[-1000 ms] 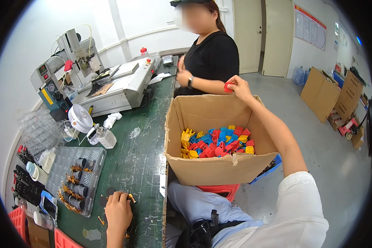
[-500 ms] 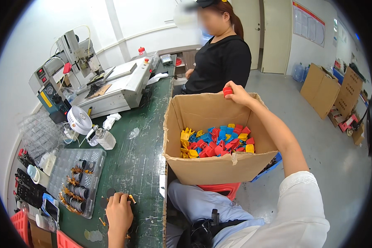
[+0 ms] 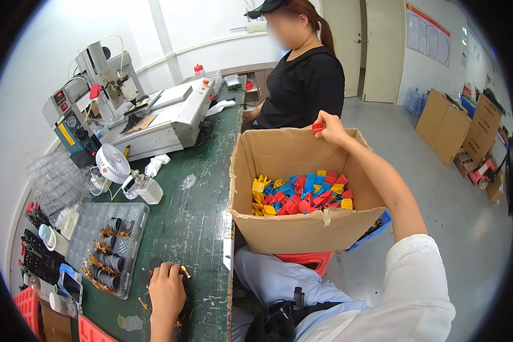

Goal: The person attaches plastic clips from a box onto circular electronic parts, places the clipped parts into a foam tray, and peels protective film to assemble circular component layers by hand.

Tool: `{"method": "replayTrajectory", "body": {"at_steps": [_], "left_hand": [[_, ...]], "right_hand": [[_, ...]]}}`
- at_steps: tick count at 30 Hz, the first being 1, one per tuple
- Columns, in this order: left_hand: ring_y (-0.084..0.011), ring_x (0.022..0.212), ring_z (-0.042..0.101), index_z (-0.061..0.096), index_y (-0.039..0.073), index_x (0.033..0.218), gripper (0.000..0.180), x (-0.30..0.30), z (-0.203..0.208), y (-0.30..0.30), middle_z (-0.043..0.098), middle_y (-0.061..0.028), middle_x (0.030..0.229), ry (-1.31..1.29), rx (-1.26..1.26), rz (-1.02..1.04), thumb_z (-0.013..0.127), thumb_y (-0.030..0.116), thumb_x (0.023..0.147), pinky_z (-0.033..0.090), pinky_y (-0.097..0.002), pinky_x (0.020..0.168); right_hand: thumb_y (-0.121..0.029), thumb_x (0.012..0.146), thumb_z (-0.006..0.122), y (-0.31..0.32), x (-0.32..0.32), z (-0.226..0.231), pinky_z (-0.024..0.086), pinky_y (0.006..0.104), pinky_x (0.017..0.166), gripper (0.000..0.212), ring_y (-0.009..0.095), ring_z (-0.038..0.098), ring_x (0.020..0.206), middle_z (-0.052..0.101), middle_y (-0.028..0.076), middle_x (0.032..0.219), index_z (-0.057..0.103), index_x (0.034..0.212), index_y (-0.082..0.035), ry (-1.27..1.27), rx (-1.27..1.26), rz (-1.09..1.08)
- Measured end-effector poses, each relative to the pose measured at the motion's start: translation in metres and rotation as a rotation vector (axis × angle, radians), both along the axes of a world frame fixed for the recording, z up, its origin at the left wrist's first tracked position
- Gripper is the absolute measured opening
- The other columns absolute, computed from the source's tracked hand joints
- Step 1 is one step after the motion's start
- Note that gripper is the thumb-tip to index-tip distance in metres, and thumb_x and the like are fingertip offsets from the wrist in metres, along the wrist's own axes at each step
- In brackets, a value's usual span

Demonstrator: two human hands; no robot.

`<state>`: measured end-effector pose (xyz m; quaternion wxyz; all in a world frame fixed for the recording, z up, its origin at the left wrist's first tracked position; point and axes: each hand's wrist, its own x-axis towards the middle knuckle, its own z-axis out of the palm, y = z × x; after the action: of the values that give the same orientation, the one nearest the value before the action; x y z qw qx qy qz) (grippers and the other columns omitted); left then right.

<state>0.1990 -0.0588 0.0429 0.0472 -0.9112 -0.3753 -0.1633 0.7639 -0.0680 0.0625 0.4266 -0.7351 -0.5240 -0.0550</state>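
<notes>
My right hand (image 3: 332, 130) pinches a small red plastic piece (image 3: 318, 128) at the far rim of an open cardboard box (image 3: 302, 235). Inside the box lies a heap of red, blue and yellow plastic pieces (image 3: 305, 195). My left hand (image 3: 168, 288) is down on the green table (image 3: 202, 228) with its fingers bent together. Whatever is under those fingertips is hidden. Around them lie dark round discs (image 3: 155, 263) and small copper-coloured bits (image 3: 186, 272). Left of this hand, a clear plastic tray (image 3: 137, 239) holds rows of dark discs with copper-coloured tails (image 3: 109, 262).
Beyond the box a person in black (image 3: 308, 85) stands at the table. Along the table are a white fan (image 3: 113, 163), a clear bottle (image 3: 149, 190) and a bench machine (image 3: 159, 119). Under the box is a red stool (image 3: 308, 261). Cardboard cartons (image 3: 443, 122) stand at the right.
My right hand has turned the red piece slightly at the box rim, and it now shows another side. My left hand stays at nearly the same spot among the discs.
</notes>
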Motion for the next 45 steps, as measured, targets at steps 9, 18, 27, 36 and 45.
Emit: {"method": "replayTrajectory", "body": {"at_steps": [9, 18, 27, 36, 45], "left_hand": [[-0.0287, 0.085, 0.052, 0.057, -0.001, 0.093, 0.021, 0.002, 0.002, 0.001, 0.054, -0.0115, 0.094, 0.023, 0.015, -0.011, 0.058, 0.004, 0.073, 0.043, -0.0364, 0.075], [-0.0296, 0.085, 0.052, 0.056, -0.001, 0.093, 0.02, 0.004, 0.004, -0.002, 0.054, -0.0121, 0.093, 0.006, -0.002, -0.002, 0.056, 0.002, 0.074, 0.043, -0.0368, 0.075], [-0.0295, 0.086, 0.051, 0.055, 0.0, 0.094, 0.021, 0.002, 0.0, -0.001, 0.053, -0.0118, 0.093, 0.013, 0.016, -0.004, 0.056, 0.002, 0.073, 0.043, -0.0368, 0.075], [-0.0298, 0.086, 0.051, 0.055, 0.0, 0.094, 0.022, 0.003, 0.001, -0.001, 0.053, -0.0121, 0.093, 0.03, 0.025, -0.008, 0.056, 0.001, 0.073, 0.043, -0.0369, 0.075], [-0.0298, 0.086, 0.051, 0.055, -0.002, 0.096, 0.023, 0.004, 0.001, -0.001, 0.052, -0.0125, 0.093, 0.056, 0.026, -0.02, 0.055, 0.002, 0.073, 0.043, -0.0368, 0.076]], "right_hand": [[0.01, 0.05, 0.063, 0.006, 0.014, 0.0, 0.045, 0.0303, 0.052, 0.021, 0.017, 0.06, 0.061, 0.061, 0.011, 0.06, 0.045, 0.054, -0.001, 0.12, 0.06, -0.124], [0.0, 0.066, 0.047, -0.008, 0.021, 0.009, 0.047, 0.0315, 0.051, 0.012, 0.021, 0.061, 0.049, 0.059, 0.013, 0.054, 0.053, 0.056, -0.002, 0.244, 0.05, -0.361], [0.001, 0.066, 0.045, -0.011, 0.021, 0.007, 0.046, 0.0307, 0.05, 0.007, 0.021, 0.061, 0.053, 0.06, 0.013, 0.062, 0.052, 0.068, -0.001, 0.255, -0.044, -0.283], [-0.028, 0.074, 0.067, -0.018, 0.035, 0.006, 0.043, 0.0257, 0.066, 0.028, 0.012, 0.054, 0.073, 0.059, 0.007, 0.076, 0.055, 0.077, -0.003, 0.202, -0.086, -0.021], [-0.024, 0.067, 0.074, -0.027, 0.052, 0.005, 0.045, 0.0259, 0.067, 0.03, 0.013, 0.057, 0.071, 0.061, 0.007, 0.074, 0.059, 0.081, -0.003, 0.216, -0.039, 0.092]]}}
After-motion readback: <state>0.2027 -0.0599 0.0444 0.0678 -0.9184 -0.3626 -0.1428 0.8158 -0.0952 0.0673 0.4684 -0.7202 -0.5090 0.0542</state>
